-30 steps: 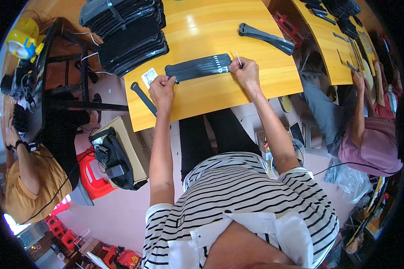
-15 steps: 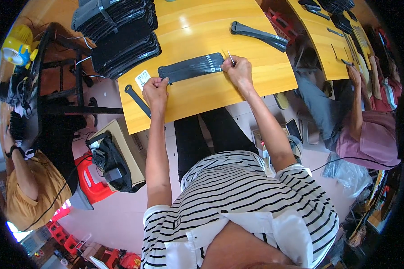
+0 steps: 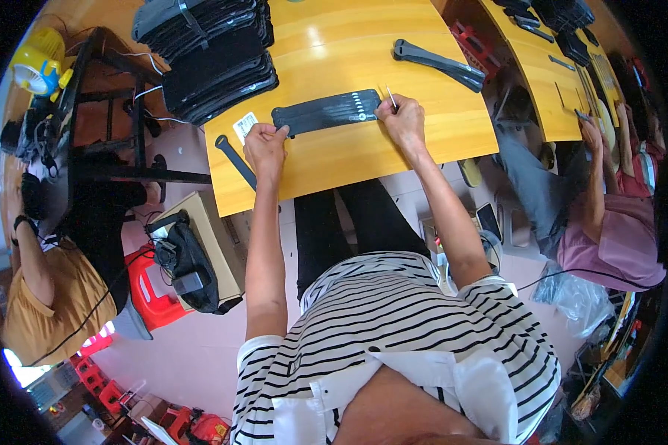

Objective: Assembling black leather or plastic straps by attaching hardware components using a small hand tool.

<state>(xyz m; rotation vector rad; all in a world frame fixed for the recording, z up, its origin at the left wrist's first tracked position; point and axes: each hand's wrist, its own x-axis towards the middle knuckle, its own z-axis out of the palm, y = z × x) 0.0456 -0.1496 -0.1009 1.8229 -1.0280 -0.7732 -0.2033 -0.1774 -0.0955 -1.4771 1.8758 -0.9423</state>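
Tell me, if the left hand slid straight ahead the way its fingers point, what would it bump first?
Probably the flat black strip: the left hand already touches its end. Just past lies a small white card.

Head-worn fisheye, steeply downward, overhead

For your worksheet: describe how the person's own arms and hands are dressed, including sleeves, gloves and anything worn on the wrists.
Both forearms are bare. The left hand and right hand wear no gloves, and no watch or bracelet shows. Short sleeves of a black-and-white striped shirt end above the elbows, each finished with a white cuff.
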